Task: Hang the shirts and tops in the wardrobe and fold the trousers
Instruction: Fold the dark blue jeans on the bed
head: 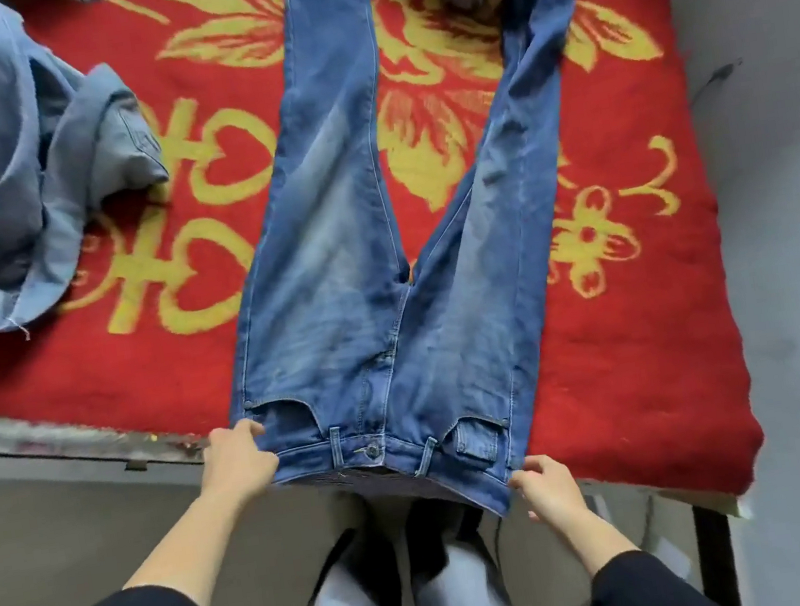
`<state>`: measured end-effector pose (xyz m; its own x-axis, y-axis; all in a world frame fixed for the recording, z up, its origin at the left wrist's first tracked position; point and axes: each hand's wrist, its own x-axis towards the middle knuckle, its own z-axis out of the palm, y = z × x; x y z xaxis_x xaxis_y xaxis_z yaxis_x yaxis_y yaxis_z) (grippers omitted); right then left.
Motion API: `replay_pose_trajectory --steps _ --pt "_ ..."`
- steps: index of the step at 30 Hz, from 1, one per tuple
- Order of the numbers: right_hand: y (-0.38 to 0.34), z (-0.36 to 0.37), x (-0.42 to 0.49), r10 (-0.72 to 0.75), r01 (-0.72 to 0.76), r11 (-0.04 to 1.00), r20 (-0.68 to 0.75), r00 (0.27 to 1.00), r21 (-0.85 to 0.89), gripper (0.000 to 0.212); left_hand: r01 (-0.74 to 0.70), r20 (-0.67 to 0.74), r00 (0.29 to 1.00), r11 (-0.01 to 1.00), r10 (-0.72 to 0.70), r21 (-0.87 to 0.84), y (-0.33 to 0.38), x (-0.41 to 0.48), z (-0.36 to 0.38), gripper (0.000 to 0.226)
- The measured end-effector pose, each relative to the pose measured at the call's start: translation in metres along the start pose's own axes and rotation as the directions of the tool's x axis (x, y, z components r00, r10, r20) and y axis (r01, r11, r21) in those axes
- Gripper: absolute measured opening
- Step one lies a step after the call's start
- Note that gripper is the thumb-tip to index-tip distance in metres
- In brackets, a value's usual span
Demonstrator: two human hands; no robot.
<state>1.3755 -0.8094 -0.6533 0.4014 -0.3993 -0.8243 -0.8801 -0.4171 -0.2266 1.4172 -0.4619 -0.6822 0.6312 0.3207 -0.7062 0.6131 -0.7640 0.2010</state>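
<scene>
Red woven blanket (pixel 152 366) patterned with yellow flowers, spread over a metal-edged bed frame (pixel 50 445); grey concrete floor (pixel 798 250) alongside.

Faded mid-blue denim jeans (pixel 362 267) are showing paler thighs, lying over a red blanket (pixel 643 311) patterned with yellow flowers, beside a crumpled light-blue denim garment (pixel 8 166).

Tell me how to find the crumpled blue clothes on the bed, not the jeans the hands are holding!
Start at the red blanket with yellow flowers that covers the bed. Go to its far left edge, left of the dark blue jeans spread flat down the middle. There lies the pale blue denim heap, bunched up and much lighter than the jeans, and no hand touches it.
</scene>
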Motion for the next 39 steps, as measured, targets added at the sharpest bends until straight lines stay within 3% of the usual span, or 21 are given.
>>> replay_pose_trajectory --steps 3,5,6,8,9,10,12,14,16,19,21,23,25,27,28,29,31,33,36,38,39 --pt "-0.016 -0.002 0.019 -0.251 0.229 0.947 -0.069 0.966 -0.227 0.034 -0.015 0.035 0.999 0.995 0.018 -0.096 0.031 -0.015 0.027 0.011" --pt "-0.031 0.0 0.028 -0.381 0.367 0.858 0.034 0.924 -0.36 0.021 0.137 0.178 0.979 0.972 -0.103 -0.191 0.046 -0.023 0.055 0.026" --pt "-0.037 0.002 0.031 -0.426 0.44 0.767 0.141 0.894 -0.467 0.019 0.275 0.288 0.939 0.914 -0.189 -0.297 0.051 -0.026 0.07 0.035" --pt "-0.043 0.013 0.036 -0.473 0.587 0.476 0.373 0.799 -0.655 0.034 0.544 0.487 0.825 0.64 -0.288 -0.543 0.062 -0.033 0.092 0.039" --pt "-0.043 0.02 0.036 -0.462 0.612 0.315 0.446 0.767 -0.726 0.045 0.594 0.514 0.802 0.485 -0.304 -0.642 0.065 -0.034 0.1 0.037" --pt "-0.04 0.027 0.037 -0.455 0.611 0.201 0.48 0.75 -0.765 0.057 0.597 0.506 0.8 0.345 -0.322 -0.724 0.067 -0.034 0.106 0.034" --pt "-0.03 0.044 0.036 -0.466 0.566 0.072 0.474 0.747 -0.821 0.065 0.54 0.468 0.802 0.116 -0.371 -0.834 0.069 -0.032 0.112 0.027" --pt "-0.022 0.057 0.038 -0.51 0.538 0.001 0.462 0.726 -0.843 0.051 0.491 0.442 0.804 0.026 -0.398 -0.871 0.067 -0.032 0.111 0.019" --pt "-0.022 0.057 0.044 -0.53 0.557 -0.074 0.506 0.681 -0.827 0.039 0.473 0.418 0.831 0.068 -0.367 -0.879 0.062 -0.037 0.106 0.009" --pt "-0.017 0.037 0.047 -0.357 0.644 -0.12 0.638 0.682 -0.755 0.019 0.483 0.443 0.866 0.159 -0.232 -0.861 0.051 -0.054 0.093 0.024" --pt "0.001 0.017 0.054 -0.295 0.696 -0.038 0.674 0.677 -0.717 0.017 0.493 0.461 0.868 0.207 -0.186 -0.845 0.039 -0.063 0.089 0.025" --pt "0.013 0.002 0.056 -0.387 0.674 0.054 0.607 0.695 -0.737 0.017 0.485 0.431 0.872 0.282 -0.234 -0.828 0.034 -0.063 0.091 0.021" --pt "0.013 0.002 0.066 -0.603 0.738 0.056 0.566 0.562 -0.673 0.02 0.469 0.379 0.871 0.3 -0.313 -0.83 0.04 -0.058 0.097 0.017" --pt "0.0 0.007 0.071 -0.743 0.761 -0.029 0.523 0.417 -0.648 0.019 0.461 0.374 0.86 0.215 -0.347 -0.861 0.052 -0.05 0.106 0.018" --pt "-0.006 0.012 0.073 -0.76 0.746 -0.059 0.515 0.397 -0.663 0.027 0.463 0.396 0.851 0.138 -0.344 -0.875 0.058 -0.048 0.111 0.02" --pt "-0.007 0.018 0.074 -0.758 0.707 -0.084 0.506 0.412 -0.702 0.042 0.468 0.426 0.843 0.059 -0.327 -0.882 0.062 -0.046 0.116 0.022" --pt "-0.009 0.029 0.067 -0.705 0.628 -0.074 0.486 0.517 -0.775 0.067 0.477 0.475 0.835 -0.063 -0.277 -0.877 0.071 -0.049 0.119 0.018" --pt "-0.006 0.038 0.06 -0.65 0.577 -0.074 0.478 0.59 -0.813 0.078 0.469 0.489 0.845 -0.137 -0.216 -0.872 0.075 -0.054 0.117 0.013" --pt "-0.003 0.042 0.059 -0.68 0.537 -0.067 0.432 0.592 -0.841 0.064 0.439 0.456 0.876 -0.132 -0.153 -0.889 0.071 -0.06 0.11 0.015" --pt "-0.007 0.036 0.063 -0.733 0.596 -0.059 0.439 0.519 -0.801 0.049 0.416 0.428 0.892 -0.102 -0.148 -0.904 0.065 -0.061 0.107 0.015" --pt "-0.007 0.029 0.065 -0.755 0.652 -0.089 0.478 0.449 -0.753 0.046 0.406 0.414 0.9 -0.085 -0.136 -0.91 0.063 -0.063 0.105 0.015"
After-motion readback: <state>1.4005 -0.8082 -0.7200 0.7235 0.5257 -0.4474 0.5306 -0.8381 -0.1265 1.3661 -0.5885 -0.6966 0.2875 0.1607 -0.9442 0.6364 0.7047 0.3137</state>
